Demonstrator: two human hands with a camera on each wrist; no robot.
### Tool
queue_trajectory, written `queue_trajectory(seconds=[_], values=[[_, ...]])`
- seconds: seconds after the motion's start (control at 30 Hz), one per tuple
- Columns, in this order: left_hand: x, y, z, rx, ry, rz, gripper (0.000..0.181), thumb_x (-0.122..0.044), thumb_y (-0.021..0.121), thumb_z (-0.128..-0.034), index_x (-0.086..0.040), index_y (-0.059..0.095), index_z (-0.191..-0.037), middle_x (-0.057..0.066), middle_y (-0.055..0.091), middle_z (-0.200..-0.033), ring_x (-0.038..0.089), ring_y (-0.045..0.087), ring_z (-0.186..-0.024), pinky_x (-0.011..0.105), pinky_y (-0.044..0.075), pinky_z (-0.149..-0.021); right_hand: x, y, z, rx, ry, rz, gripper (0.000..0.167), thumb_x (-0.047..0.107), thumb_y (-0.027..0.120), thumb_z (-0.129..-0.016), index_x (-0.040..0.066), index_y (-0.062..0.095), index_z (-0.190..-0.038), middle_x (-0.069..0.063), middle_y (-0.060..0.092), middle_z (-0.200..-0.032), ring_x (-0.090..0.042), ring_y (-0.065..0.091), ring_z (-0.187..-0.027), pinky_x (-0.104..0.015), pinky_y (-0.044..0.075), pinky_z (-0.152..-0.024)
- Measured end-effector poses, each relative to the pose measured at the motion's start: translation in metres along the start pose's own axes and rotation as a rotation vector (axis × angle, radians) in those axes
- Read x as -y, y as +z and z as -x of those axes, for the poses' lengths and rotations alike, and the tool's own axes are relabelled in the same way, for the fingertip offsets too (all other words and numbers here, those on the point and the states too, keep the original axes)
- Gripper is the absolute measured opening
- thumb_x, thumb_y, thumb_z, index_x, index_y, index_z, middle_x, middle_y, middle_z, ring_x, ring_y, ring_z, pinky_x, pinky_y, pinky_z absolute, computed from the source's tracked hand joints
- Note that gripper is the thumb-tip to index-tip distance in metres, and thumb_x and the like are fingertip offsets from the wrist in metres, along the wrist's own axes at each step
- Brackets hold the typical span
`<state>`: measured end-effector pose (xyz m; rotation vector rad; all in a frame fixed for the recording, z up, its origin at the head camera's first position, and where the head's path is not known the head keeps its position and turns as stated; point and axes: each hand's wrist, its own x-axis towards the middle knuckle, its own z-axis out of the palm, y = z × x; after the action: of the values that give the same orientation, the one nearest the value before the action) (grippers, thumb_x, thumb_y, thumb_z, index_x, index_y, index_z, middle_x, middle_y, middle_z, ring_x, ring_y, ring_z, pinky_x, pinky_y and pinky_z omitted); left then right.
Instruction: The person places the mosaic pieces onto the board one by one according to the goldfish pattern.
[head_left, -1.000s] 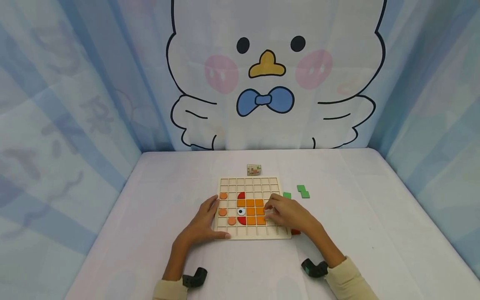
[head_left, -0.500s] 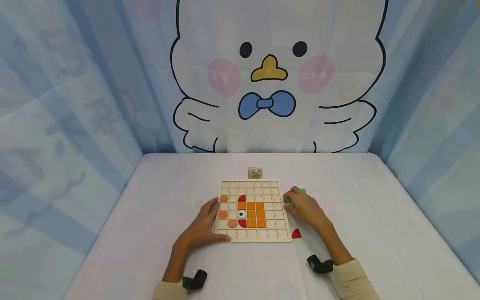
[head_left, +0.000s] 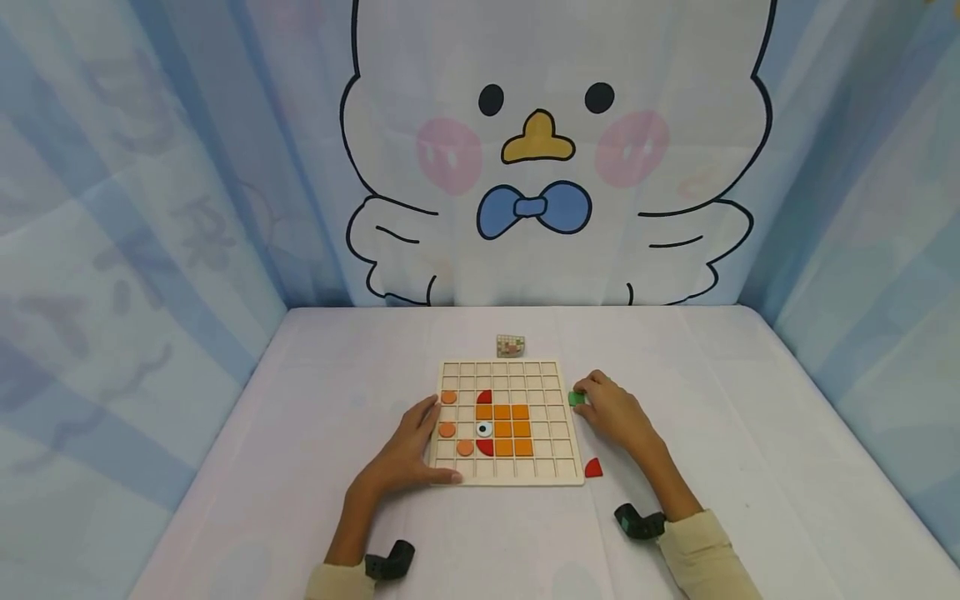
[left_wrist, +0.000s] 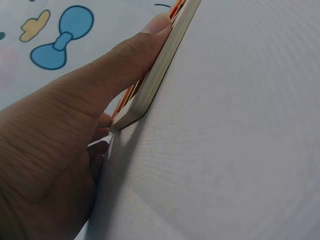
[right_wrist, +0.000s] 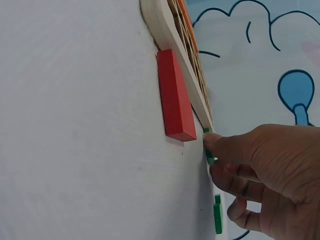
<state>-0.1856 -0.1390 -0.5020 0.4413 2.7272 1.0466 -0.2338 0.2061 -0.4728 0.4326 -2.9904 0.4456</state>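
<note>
A pale wooden grid board (head_left: 547,471) lies flat on the table, holding orange squares (head_left: 502,429), orange discs (head_left: 447,429), red quarter-circles (head_left: 485,447) and a white eye tile (head_left: 484,428). My left hand (head_left: 408,446) holds the board's left front corner, its thumb (left_wrist: 157,25) on the top in the left wrist view. Just off the board's right edge, my right hand (head_left: 617,412) pinches a green tile (head_left: 576,398) between thumb and fingers. In the right wrist view another green piece (right_wrist: 218,215) lies past that hand; the hand hides it in the head view.
A loose red quarter-circle (head_left: 593,468) lies beside the board's right front corner. Behind the board's back edge is a small patterned card (head_left: 511,346). A printed curtain (head_left: 540,250) hangs behind the white table (head_left: 360,358).
My right hand has left the orange squares, moved right to the green tiles and taken hold of one. The left hand stays at the board's corner. The head view has tilted slightly.
</note>
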Motion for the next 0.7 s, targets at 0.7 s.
queue_trajectory(seconds=[0.7], values=[[-0.0016,-0.0005,0.0014,0.008,-0.008,0.015,0.123,-0.055,0.085,-0.0651,-0.008,0.016,-0.157,0.009,0.012,-0.164,0.030,0.015,-0.151,0.053,0.024,-0.119,0.0000,-0.0053,-0.0078,0.018,0.004,0.019,0.025,0.018,0.070,-0.090,0.001,0.065,-0.109,-0.010,0.059,-0.107,-0.018,0.060,-0.084,-0.039,0.056,-0.075]])
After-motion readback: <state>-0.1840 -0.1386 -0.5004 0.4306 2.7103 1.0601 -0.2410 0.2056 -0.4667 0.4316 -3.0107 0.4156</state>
